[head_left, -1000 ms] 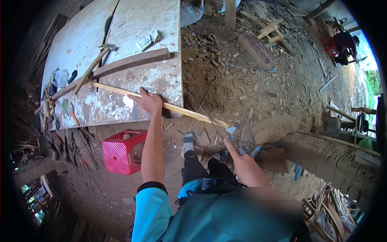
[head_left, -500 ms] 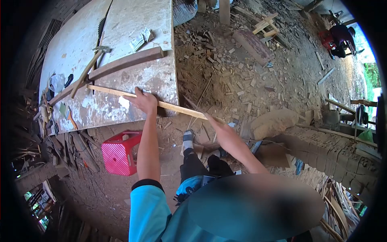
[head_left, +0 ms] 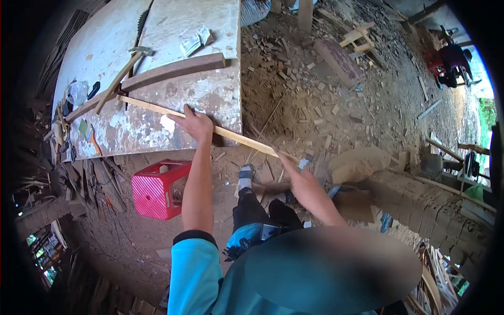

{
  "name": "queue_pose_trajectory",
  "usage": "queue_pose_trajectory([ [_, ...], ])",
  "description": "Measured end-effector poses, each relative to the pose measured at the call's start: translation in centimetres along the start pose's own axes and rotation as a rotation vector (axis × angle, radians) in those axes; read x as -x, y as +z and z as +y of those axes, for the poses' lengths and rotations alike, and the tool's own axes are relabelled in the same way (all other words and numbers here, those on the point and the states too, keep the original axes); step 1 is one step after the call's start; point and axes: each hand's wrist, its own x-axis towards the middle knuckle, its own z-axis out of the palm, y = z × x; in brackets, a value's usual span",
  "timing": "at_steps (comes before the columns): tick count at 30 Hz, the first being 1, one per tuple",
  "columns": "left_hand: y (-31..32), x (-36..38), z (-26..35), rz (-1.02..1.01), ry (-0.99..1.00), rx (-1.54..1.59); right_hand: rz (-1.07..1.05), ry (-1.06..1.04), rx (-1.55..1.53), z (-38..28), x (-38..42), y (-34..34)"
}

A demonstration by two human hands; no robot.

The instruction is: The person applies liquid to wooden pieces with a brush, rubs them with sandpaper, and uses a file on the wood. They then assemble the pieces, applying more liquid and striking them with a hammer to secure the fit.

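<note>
- Far left of the left fingers, a clear plastic bag (head_left: 79, 93) lies on the worktable (head_left: 205, 89).
- Up and left of the left fingers, the hammer (head_left: 140, 51) and a toothed saw blade (head_left: 142, 23) lie beside a dark beam (head_left: 176, 72), which could limit room for the strip's inner end.
- Below and left of the left fingers, a red stool (head_left: 149, 197) stands close to the forearm (an easy thing to bump).
- The left hand (head_left: 197, 126) is partly spread, fingers pressing the pale wooden strip (head_left: 236, 138) to the tabletop near its edge. The strip runs under the left fingers, out past the edge, to the right fingers.
- Between the hands, just ahead of the right fingertips, a thin dark blade (head_left: 260, 134) crosses the overhanging part.
- The right hand (head_left: 304, 181) is closed, seemingly round the blade's handle; its grip is partly hidden. It has just come up from below the strip's outer end to the strip itself, which brings the blade against the wood while the left hand steadies it.
- Beyond the right fingers, wood scraps (head_left: 315, 110) litter the floor, with a thick block (head_left: 338, 62) farther off.
</note>
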Motion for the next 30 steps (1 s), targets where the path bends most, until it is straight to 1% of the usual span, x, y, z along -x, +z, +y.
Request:
queue_pose_trajectory([
  [1,0.4,-0.2,-0.3,0.014,0.008,-0.026,-0.11,0.123,0.048,-2.3,3.2,-3.6],
  [2,0.6,-0.5,-0.4,0.035,0.031,-0.012,-0.23,0.259,0.093,-3.7,5.1,-5.3],
  [4,0.5,-0.1,-0.8,0.068,0.068,-0.002,-0.159,0.14,0.068,-2.5,4.0,-3.7],
  [5,0.2,0.0,-0.4,0.055,0.036,0.02,-0.101,0.081,0.046,-1.6,2.7,-2.8],
  [7,0.0,-0.1,-0.1,0.02,0.01,0.024,-0.077,0.053,-0.019,-0.8,-2.6,-0.9],
  [8,-0.1,0.0,0.0,-0.007,-0.001,0.026,-0.062,0.047,-0.054,-0.8,-3.8,-0.7],
  [11,-0.1,0.3,0.1,-0.02,0.012,0.011,-0.069,0.028,-0.06,-0.7,2.4,-2.2],
  [13,0.4,-0.3,-0.6,0.002,0.006,0.013,0.039,-0.055,-0.022,0.8,6.2,-2.5],
  [15,-0.6,0.2,-0.2,-0.023,-0.025,0.014,-0.113,0.127,-0.09,-1.2,5.9,-3.7],
  [16,-0.6,0.2,0.6,-0.036,-0.024,0.028,0.015,0.0,-0.095,-0.9,2.7,-2.1],
  [17,0.1,0.1,-0.2,0.0,0.02,0.04,0.148,-0.132,-0.092,0.6,-1.2,0.6],
  [19,0.1,0.2,-0.4,0.004,0.01,0.043,0.172,-0.152,-0.078,1.6,-1.5,1.3],
  [21,1.0,-0.4,-1.1,0.023,0.047,0.082,-0.04,0.063,-0.07,0.1,3.0,-0.9],
  [24,0.1,0.0,-0.1,-0.005,0.001,0.006,-0.044,0.124,-0.037,-0.3,6.6,-2.0],
  [25,0.4,-0.1,-0.4,0.003,0.026,-0.062,-0.035,0.102,-0.092,-0.6,4.6,-1.6],
  [28,0.3,-0.3,0.0,-0.025,-0.008,0.002,-0.021,0.093,-0.167,0.1,0.1,0.2],
  [29,0.2,-0.2,0.2,-0.023,-0.023,0.006,0.039,0.007,-0.149,0.9,1.2,0.6],
  [30,0.3,0.2,-0.1,-0.025,-0.009,-0.009,0.062,0.001,-0.127,1.4,3.9,0.4],
])
